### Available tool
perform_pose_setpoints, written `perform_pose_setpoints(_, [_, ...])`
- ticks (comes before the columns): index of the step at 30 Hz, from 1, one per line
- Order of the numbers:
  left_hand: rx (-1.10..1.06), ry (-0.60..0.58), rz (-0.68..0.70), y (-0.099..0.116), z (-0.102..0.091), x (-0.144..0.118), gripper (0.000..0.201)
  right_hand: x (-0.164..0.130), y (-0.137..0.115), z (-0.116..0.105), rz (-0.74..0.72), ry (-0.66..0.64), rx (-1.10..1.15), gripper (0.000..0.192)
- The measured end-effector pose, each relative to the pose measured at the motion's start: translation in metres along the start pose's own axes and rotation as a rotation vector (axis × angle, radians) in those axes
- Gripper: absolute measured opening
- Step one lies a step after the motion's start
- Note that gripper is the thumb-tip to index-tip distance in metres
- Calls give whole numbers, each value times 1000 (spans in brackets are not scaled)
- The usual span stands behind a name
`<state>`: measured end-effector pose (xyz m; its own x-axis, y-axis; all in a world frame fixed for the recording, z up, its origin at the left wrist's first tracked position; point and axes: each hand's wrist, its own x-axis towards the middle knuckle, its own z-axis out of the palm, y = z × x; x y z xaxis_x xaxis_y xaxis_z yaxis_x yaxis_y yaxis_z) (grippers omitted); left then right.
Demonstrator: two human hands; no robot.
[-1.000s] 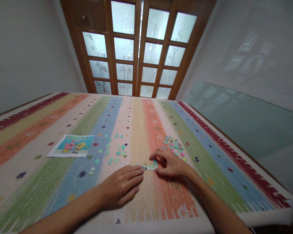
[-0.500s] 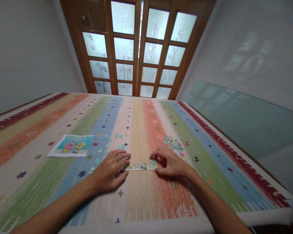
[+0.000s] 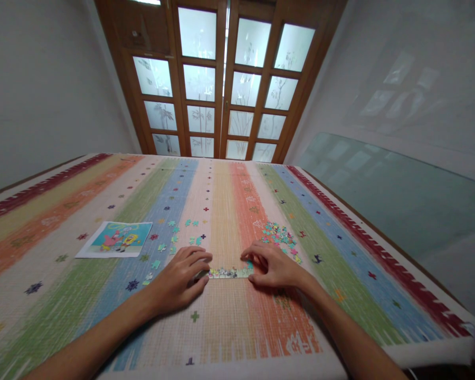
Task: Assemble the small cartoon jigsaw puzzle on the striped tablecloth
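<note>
A narrow strip of joined puzzle pieces (image 3: 227, 273) is seen lying flat on the striped tabletop (image 3: 229, 327), held between the two hands. The left hand (image 3: 180, 277) is laid palm-down at the strip's left end, its fingers (image 3: 200, 257) slightly spread and curled over that end, so that the end itself is hidden beneath them; whether it is pinched or only pressed cannot be told. The right hand (image 3: 275, 266) is set at the opposite end, its fingers (image 3: 250, 254) bent and drawn close together, their tips touching the strip's right end — a turquoise piece shows just under them. Just beyond the fingers of the right hand, and a little to their right, a small heap of loose multicoloured pieces (image 3: 280, 235) is gathered on the orange and green stripes. Beyond the fingers of the left hand, scattered turquoise pieces (image 3: 182, 240) are spread singly over the blue and pale stripes, some near the knuckles, others farther off. Well to the left of the left hand's fingers, a printed cartoon reference picture (image 3: 116, 238) lies flat on the green stripe. Past the far edge of the tabletop, wooden doors with frosted panes (image 3: 217, 79) are visible — shut, with light coming through the glass.
</note>
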<state>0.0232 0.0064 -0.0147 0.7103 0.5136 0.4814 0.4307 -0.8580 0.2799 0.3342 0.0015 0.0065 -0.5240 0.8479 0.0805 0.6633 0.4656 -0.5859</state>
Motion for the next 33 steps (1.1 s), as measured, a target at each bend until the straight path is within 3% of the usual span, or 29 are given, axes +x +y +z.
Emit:
perform_pose_setpoints(14, [-8, -18, -16, 0, -3, 3, 15, 0, 1, 0, -4, 9, -2, 37])
perform_pose_setpoints(24, [7, 257, -272, -28, -19, 2, 20, 1, 0, 0, 4, -9, -7, 29])
perform_pose_setpoints(33, [55, 284, -331, -47, -37, -1, 18, 1, 1, -1, -3, -17, -15, 26])
